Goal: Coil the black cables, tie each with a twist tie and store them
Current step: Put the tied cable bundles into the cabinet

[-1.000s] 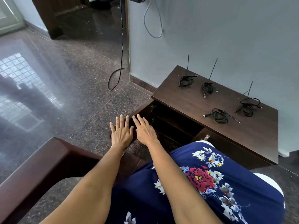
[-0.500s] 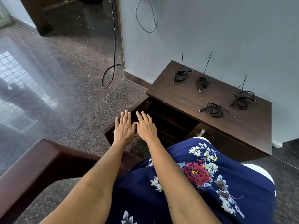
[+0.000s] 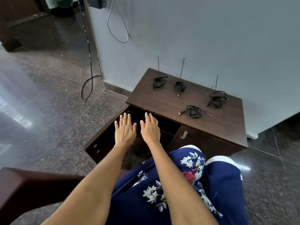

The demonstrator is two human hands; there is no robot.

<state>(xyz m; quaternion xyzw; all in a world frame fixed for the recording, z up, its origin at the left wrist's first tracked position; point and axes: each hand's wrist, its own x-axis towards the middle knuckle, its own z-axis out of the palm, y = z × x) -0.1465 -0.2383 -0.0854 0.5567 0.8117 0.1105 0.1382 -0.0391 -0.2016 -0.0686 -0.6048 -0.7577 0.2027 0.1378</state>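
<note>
Several loose black cables lie on top of a low dark wooden cabinet: one at the back left, one beside it, one at the back right, one near the front. Thin black twist ties lean upright against the wall behind them. My left hand and my right hand are stretched out flat, side by side, fingers straight, in front of the cabinet's open left compartment. Neither holds anything.
The cabinet's left door stands swung open toward me; the right door with a metal handle is closed. A dark wooden chair arm is at lower left. A black cord hangs down to the granite floor.
Both hands have stayed flat and together, shifting slightly forward toward the open compartment. The view has tilted and moved, so the cabinet sits more to the centre.
</note>
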